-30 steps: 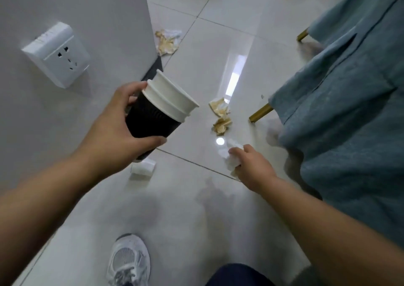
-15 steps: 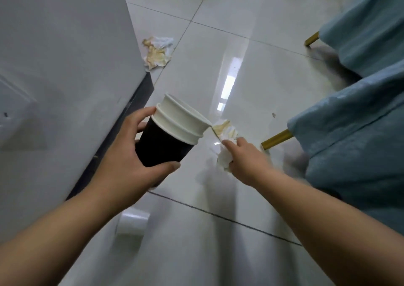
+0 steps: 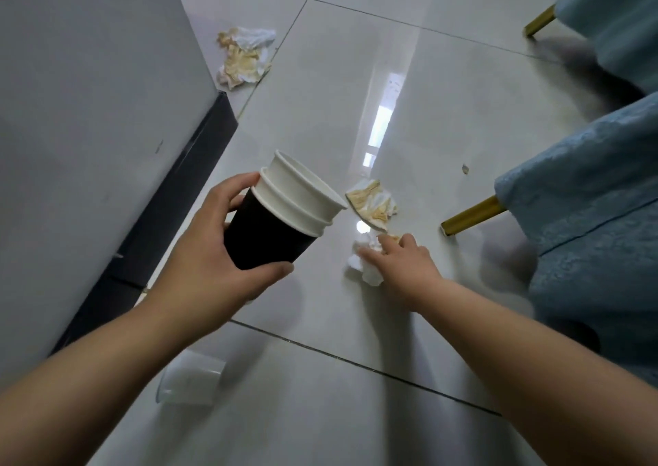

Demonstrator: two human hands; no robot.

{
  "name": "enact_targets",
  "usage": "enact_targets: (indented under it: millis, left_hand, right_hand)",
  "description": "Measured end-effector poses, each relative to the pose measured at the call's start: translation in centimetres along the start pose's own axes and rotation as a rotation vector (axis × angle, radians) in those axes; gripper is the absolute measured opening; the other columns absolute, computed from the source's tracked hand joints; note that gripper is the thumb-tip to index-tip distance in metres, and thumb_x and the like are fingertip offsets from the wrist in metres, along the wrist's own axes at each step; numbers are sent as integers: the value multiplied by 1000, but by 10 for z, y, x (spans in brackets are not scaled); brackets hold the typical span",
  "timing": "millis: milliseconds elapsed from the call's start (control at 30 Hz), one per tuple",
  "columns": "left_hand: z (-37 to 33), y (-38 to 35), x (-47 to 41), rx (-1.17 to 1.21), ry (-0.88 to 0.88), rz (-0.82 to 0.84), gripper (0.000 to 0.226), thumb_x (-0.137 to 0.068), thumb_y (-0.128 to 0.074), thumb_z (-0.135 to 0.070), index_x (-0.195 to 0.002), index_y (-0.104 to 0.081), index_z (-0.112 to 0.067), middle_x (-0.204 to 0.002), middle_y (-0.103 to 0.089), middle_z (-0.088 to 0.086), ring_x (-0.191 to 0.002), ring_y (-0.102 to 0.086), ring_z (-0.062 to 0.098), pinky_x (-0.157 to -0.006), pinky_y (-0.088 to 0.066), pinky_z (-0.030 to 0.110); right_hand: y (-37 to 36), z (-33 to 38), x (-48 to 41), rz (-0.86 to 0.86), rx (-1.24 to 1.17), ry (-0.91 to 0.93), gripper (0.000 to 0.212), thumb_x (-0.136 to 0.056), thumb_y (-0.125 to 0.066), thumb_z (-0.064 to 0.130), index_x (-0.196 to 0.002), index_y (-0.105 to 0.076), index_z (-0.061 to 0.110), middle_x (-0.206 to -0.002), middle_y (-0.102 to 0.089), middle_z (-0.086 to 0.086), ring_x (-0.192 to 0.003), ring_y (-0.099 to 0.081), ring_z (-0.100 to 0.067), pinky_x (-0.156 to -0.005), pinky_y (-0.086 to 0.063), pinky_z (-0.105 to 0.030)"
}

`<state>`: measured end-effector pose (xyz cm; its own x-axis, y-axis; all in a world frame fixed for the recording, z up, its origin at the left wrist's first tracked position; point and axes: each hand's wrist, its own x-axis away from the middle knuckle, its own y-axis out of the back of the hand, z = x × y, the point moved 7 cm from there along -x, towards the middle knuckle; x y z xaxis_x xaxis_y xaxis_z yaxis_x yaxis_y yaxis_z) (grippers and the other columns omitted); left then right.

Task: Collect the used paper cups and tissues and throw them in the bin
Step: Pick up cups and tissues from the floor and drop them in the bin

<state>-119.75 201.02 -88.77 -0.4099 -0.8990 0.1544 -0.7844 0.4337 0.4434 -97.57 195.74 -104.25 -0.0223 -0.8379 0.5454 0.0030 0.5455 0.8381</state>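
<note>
My left hand [image 3: 213,262] grips a stack of paper cups [image 3: 285,212]: a black outer cup with white cups nested inside, tilted to the right. My right hand [image 3: 402,266] is low over the floor, closed on a crumpled white tissue [image 3: 366,266]. Just beyond it lies a stained, yellowish tissue [image 3: 372,204]. Another stained tissue wad [image 3: 244,56] lies farther off by the wall corner. A white cup [image 3: 190,382] lies on its side on the floor under my left forearm.
A grey wall [image 3: 89,109] with a dark baseboard [image 3: 178,195] runs along the left. Furniture draped in blue cloth [image 3: 587,216] with gold legs [image 3: 470,220] stands at the right. The floor is glossy pale tile [image 3: 356,74].
The view has moved forward along the floor. My right hand, holding the white tissue, has reached closer to the stained tissue. The cup stack stays in my left hand.
</note>
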Motion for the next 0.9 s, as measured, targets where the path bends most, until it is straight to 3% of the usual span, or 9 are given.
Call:
enact_targets:
  millis: [167, 300, 400, 500, 633, 800, 833, 900]
  left_hand:
    - [2, -1, -3, 23, 32, -30, 87, -64, -85, -18, -112, -31, -67, -108, -42, -39, -90, -49, -21, -53, -43, 1]
    - [4, -5, -11, 26, 41, -26, 88, -63, -85, -18, -110, -29, -68, -107, -41, -40, -85, -47, -27, -57, -39, 5]
    - [4, -3, -19, 42, 49, -52, 90, -62, -85, -18, -112, -30, -67, -107, -43, -38, -84, -47, -29, -65, -38, 12]
    - [7, 0, -23, 59, 68, -98, 91, -61, -86, -18, -115, -32, -66, -110, -48, -32, -85, -49, -26, -68, -40, 16]
    - [13, -7, -26, 69, 86, -98, 89, -62, -85, -17, -109, -29, -68, -108, -46, -34, -83, -47, -29, -64, -37, 8]
    - [18, -12, -24, 69, 107, -76, 88, -63, -85, -17, -108, -29, -68, -106, -45, -36, -85, -47, -28, -54, -41, 6]
    - [18, -12, -23, 64, 106, -73, 89, -63, -85, -17, -108, -29, -69, -106, -45, -37, -85, -47, -28, -54, -41, 5]
    - [17, -12, -22, 54, 105, -68, 89, -63, -85, -17, -109, -29, -69, -106, -43, -38, -85, -46, -29, -55, -41, 4]
  right_hand:
    - [5, -2, 6, -42, -49, 11, 51, -93, -52, 37, -141, -33, 31, -136, -39, -10, -116, -42, -31, -92, -38, -38]
    - [39, -19, -10, -288, -250, -119, 54, -88, -55, 37, -138, -37, 32, -129, -45, -9, -107, -46, -30, -86, -42, -37]
    - [62, -31, -31, -389, -337, -173, 63, -90, -56, 37, -145, -26, 35, -133, -44, -10, -110, -46, -30, -89, -46, -40]
    - [65, -33, -53, -332, -309, -207, 69, -92, -55, 34, -149, -15, 36, -140, -36, -11, -117, -41, -32, -93, -42, -42]
    - [41, -31, -72, -153, -242, -247, 68, -91, -52, 31, -148, -15, 36, -149, -20, -8, -126, -26, -37, -99, -31, -47]
    - [25, -25, -79, -32, -176, -170, 63, -94, -45, 40, -148, -14, 35, -160, 15, 2, -141, 15, -46, -111, -9, -56]
    - [26, -26, -80, -6, -197, -156, 63, -94, -46, 41, -149, -15, 35, -160, 11, 2, -143, 13, -45, -112, -10, -56]
    - [31, -28, -81, 3, -232, -134, 60, -92, -49, 40, -146, -24, 34, -159, -9, -2, -142, -10, -42, -110, -21, -52]
